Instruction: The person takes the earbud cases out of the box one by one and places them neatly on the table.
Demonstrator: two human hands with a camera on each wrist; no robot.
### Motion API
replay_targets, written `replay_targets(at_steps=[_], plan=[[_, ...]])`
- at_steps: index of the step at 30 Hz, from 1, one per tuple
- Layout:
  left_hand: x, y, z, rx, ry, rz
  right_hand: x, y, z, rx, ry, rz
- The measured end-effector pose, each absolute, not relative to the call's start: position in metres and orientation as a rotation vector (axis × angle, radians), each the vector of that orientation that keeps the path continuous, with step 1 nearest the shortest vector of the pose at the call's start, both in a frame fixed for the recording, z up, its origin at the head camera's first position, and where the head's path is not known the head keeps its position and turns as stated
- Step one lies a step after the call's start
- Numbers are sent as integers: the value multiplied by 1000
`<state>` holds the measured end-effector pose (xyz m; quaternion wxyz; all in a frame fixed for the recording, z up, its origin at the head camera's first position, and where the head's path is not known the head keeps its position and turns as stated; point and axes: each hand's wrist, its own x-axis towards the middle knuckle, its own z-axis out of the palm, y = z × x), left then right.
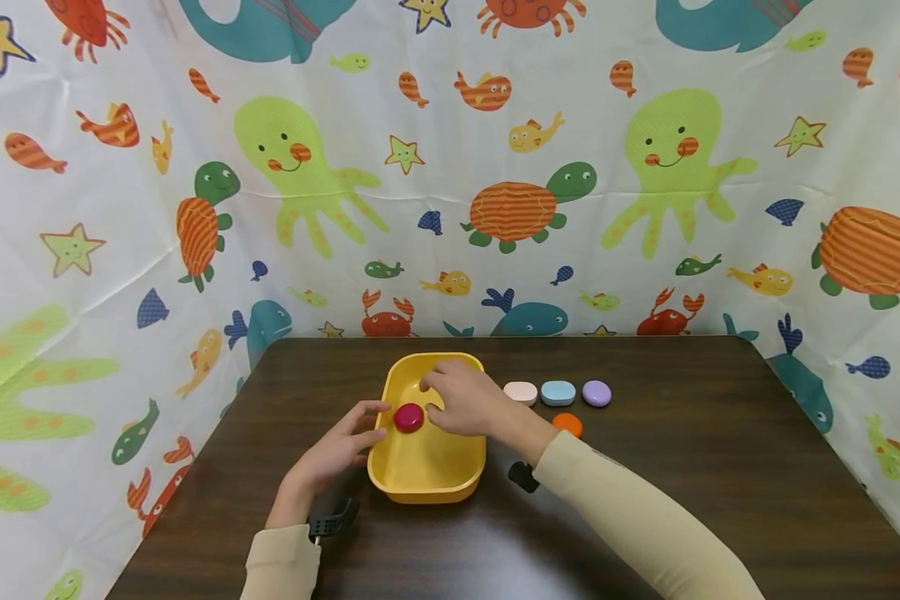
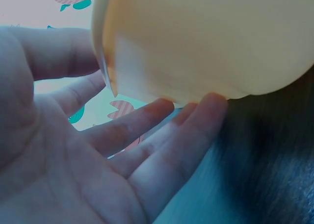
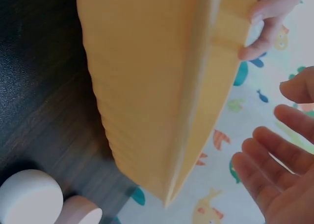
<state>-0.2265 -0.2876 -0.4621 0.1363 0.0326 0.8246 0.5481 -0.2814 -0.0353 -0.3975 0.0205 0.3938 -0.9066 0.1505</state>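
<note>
A yellow plastic bin (image 1: 427,467) stands on the dark table, with a crimson rounded disc (image 1: 408,417) inside near its left wall. My left hand (image 1: 337,450) is at the bin's left side, its fingers touching the outer wall and rim; the left wrist view shows spread fingertips (image 2: 214,104) against the bin wall (image 2: 196,47). Above the bin's right half hovers my right hand (image 1: 465,398). In the right wrist view its fingers (image 3: 270,175) are spread with nothing between them.
Right of the bin lie a pale pink piece (image 1: 521,393), a light blue piece (image 1: 558,393), a purple round piece (image 1: 597,393) and an orange round piece (image 1: 567,425). A sea-animal printed curtain (image 1: 450,250) hangs behind the dark wooden table (image 1: 682,433).
</note>
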Motion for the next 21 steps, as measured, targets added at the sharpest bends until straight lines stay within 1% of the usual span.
replay_targets(at_steps=[12,21], plan=[[-226,-289,-464,89,2395,1587,-289,-52,-408,1287,-2856,510],[-225,-289,-464,89,2396,1593,-295,-63,-422,1358,-2862,368]])
